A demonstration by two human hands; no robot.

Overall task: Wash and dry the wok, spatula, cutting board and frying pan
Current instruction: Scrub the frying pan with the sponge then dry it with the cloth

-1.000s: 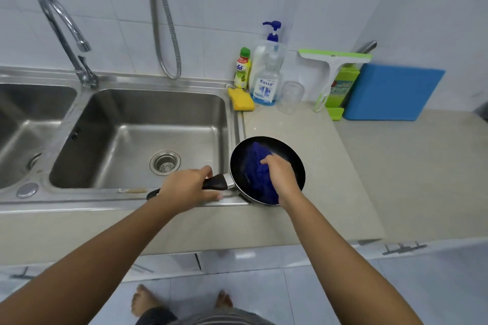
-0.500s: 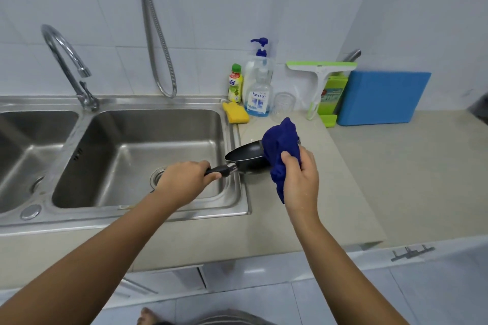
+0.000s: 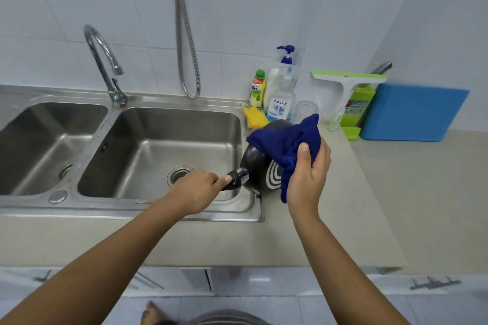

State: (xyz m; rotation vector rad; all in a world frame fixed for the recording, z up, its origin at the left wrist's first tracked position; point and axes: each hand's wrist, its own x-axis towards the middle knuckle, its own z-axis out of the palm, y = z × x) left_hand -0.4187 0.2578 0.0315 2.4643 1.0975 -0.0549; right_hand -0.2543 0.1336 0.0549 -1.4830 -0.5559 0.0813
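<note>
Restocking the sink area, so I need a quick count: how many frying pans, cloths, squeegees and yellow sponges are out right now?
frying pan: 1
blue cloth: 1
squeegee: 1
yellow sponge: 1
Total: 4

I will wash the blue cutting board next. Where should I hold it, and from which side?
Probably the top edge, from above: the blue cutting board stands upright against the wall, so that edge is free, while the squeegee crowds its left side.
</note>
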